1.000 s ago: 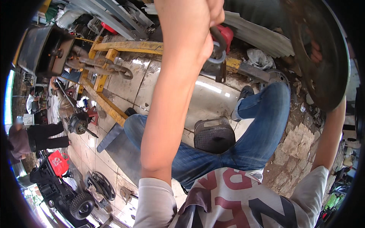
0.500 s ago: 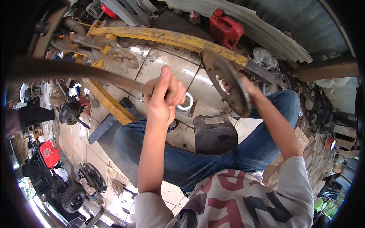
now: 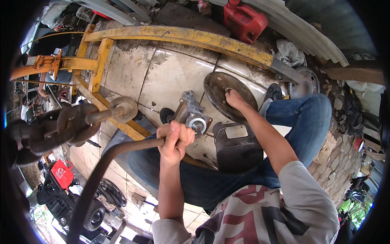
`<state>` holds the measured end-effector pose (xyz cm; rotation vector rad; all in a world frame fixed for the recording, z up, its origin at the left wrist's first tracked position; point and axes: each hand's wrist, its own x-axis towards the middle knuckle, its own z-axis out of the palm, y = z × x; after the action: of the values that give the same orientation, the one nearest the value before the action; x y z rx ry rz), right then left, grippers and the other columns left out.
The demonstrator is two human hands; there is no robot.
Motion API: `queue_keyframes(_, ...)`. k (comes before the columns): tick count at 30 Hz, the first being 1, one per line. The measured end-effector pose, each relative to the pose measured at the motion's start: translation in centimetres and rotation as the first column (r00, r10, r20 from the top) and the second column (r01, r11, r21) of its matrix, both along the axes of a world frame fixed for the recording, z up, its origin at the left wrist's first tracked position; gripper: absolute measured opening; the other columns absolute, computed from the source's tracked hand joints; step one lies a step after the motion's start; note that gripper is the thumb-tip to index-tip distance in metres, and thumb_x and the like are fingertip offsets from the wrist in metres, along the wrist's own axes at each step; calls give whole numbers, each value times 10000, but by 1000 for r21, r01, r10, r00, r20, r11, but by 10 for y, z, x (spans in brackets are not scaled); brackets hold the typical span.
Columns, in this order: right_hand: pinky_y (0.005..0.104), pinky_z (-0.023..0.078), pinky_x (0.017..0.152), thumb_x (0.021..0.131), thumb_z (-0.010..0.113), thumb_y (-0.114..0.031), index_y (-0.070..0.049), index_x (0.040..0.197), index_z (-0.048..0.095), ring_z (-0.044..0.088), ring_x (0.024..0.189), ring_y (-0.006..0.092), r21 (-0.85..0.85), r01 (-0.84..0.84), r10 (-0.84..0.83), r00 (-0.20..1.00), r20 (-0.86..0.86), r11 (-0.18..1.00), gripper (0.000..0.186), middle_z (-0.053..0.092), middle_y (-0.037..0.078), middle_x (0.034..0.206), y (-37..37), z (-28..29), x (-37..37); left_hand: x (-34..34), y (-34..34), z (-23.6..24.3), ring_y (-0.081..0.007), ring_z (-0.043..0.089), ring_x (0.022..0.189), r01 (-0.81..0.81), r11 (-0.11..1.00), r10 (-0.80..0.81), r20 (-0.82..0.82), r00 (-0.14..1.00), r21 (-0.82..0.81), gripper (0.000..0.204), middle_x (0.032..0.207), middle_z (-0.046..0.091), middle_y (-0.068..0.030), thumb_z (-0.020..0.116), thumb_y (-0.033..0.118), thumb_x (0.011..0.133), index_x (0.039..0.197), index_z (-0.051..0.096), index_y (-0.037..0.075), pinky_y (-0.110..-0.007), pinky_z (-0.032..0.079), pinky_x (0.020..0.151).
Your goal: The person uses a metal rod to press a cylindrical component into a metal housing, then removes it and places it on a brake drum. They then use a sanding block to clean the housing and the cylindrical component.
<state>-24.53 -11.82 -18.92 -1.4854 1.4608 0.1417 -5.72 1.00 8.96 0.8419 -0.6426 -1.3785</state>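
Observation:
My left hand [image 3: 176, 140] is closed around the end of a dark, curved metal rod [image 3: 106, 164], which bends away to the lower left. My right hand [image 3: 235, 99] grips a round, dark metal plate [image 3: 217, 85] near its middle, fingers partly hidden by the hand itself. The plate is tilted, low over the tiled floor between my legs. Just beyond my left hand stands a grey metal housing [image 3: 187, 110] with a shiny ring on top. Close to the plate is a black textured plastic container [image 3: 237, 150] with a cut-out opening.
Thick rusty chain [image 3: 73, 122] hangs at the left, close to the rod. A yellow steel frame [image 3: 178, 37] crosses the far side and left. Behind it stands a red fuel can [image 3: 245, 22]. A pale round metal part [image 3: 304, 83] lies by my right foot.
The plate has come down toward the floor and turned from steeply edge-on to flatter. My left hand is lower, and the rod has swung from level to sloping down left.

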Motion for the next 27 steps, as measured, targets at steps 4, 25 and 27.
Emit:
queue_keyframes(4,502,459,912,939,484,-228,81,1133,550,582,1043,460,-36,14,-14,1000,5,999,370,611,322,1079,3,-16,16,-2,-5,4,-95,203,399,63,998,-60,91,994,-27,479,468,269,31,351,253,1044,585,319,118,-293,204,447)
queue_keyframes(25,496,498,806,978,401,-226,64,1100,580,661,854,398,191,-120,111,992,58,974,362,662,262,959,12,-80,17,-20,-22,2,-127,274,368,183,981,-191,159,969,64,595,424,295,2,488,373,977,487,344,66,-296,185,413)
queue_keyframes(27,488,496,830,976,405,-229,45,1103,597,652,916,398,217,-148,130,987,95,965,358,653,271,1002,0,-58,13,-22,-22,0,-126,274,366,194,980,-200,151,968,53,598,423,299,4,485,373,979,485,345,66,-295,186,412)
